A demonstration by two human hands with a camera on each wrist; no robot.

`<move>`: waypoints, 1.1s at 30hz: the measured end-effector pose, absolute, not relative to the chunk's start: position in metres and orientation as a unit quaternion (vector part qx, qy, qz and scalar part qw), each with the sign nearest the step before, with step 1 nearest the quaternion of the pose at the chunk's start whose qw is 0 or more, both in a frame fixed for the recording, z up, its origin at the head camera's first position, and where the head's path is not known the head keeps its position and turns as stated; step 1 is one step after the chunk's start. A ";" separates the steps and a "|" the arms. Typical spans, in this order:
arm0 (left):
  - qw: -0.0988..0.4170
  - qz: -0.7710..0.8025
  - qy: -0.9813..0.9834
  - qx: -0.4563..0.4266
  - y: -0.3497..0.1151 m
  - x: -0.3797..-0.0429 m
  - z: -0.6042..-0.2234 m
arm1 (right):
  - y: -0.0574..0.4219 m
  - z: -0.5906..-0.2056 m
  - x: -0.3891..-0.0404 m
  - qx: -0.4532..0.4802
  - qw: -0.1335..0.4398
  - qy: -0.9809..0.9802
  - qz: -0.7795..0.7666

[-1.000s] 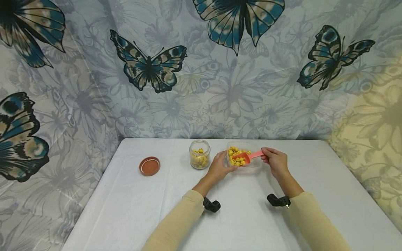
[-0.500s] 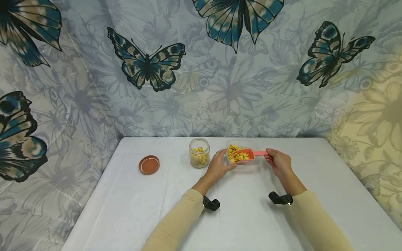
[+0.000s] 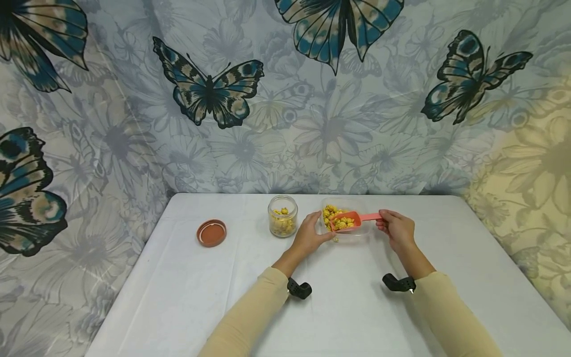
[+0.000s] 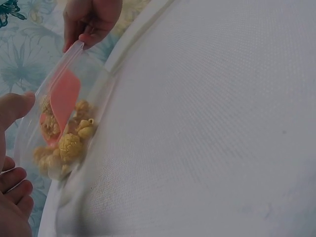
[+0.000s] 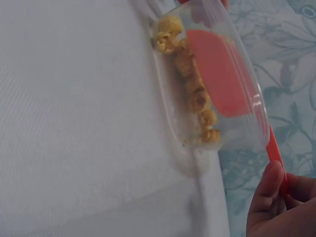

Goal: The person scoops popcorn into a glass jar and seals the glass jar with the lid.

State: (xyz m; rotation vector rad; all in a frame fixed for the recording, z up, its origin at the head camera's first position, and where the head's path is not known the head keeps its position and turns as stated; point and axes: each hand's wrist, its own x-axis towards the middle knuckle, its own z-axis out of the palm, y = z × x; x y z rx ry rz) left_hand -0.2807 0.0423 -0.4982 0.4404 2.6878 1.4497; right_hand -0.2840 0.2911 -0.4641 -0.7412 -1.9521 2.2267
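A clear plastic container (image 3: 357, 237) of yellow popcorn (image 3: 330, 212) stands near the back of the table. My left hand (image 3: 307, 235) holds its left end, thumb at the near side; in the left wrist view the thumb (image 4: 19, 108) is by the rim. With my right hand (image 3: 398, 229) I pinch the handle of a pink scoop (image 3: 357, 216). The scoop's bowl lies inside the container, loaded with popcorn; through the wall in the right wrist view, popcorn (image 5: 199, 101) shows below it. One popcorn piece (image 3: 336, 240) lies just in front of the container.
Left of my left hand stands an open glass jar (image 3: 283, 225) partly filled with popcorn. A round brown lid (image 3: 211, 233) lies farther left on the white-covered table (image 3: 178, 297). A butterfly-patterned cloth (image 3: 334, 134) hangs behind the table's back edge.
My right hand has moved slightly right, and the scoop has levelled and filled with popcorn. A popcorn piece now shows in front of the container. My left hand keeps its place.
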 end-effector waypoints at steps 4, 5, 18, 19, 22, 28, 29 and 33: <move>0.034 0.477 0.867 0.139 0.043 -0.281 -0.499 | 0.291 -0.467 -0.285 -0.242 0.053 -0.666 0.703; 0.036 0.477 0.867 0.138 0.043 -0.281 -0.499 | 0.291 -0.467 -0.285 -0.240 0.055 -0.670 0.700; 0.037 0.483 0.864 0.137 0.042 -0.281 -0.501 | 0.291 -0.467 -0.283 -0.236 0.051 -0.650 0.721; 0.037 0.484 0.864 0.137 0.042 -0.281 -0.501 | 0.291 -0.467 -0.283 -0.234 0.051 -0.648 0.723; 0.038 0.486 0.862 0.138 0.042 -0.281 -0.501 | 0.290 -0.465 -0.283 -0.232 0.048 -0.648 0.724; 0.044 0.490 0.860 0.137 0.042 -0.281 -0.500 | 0.291 -0.463 -0.282 -0.232 0.041 -0.643 0.729; 0.044 0.490 0.859 0.137 0.042 -0.281 -0.500 | 0.291 -0.463 -0.281 -0.232 0.040 -0.643 0.729; 0.040 0.486 0.862 0.141 0.042 -0.281 -0.499 | 0.291 -0.464 -0.281 -0.236 0.037 -0.643 0.727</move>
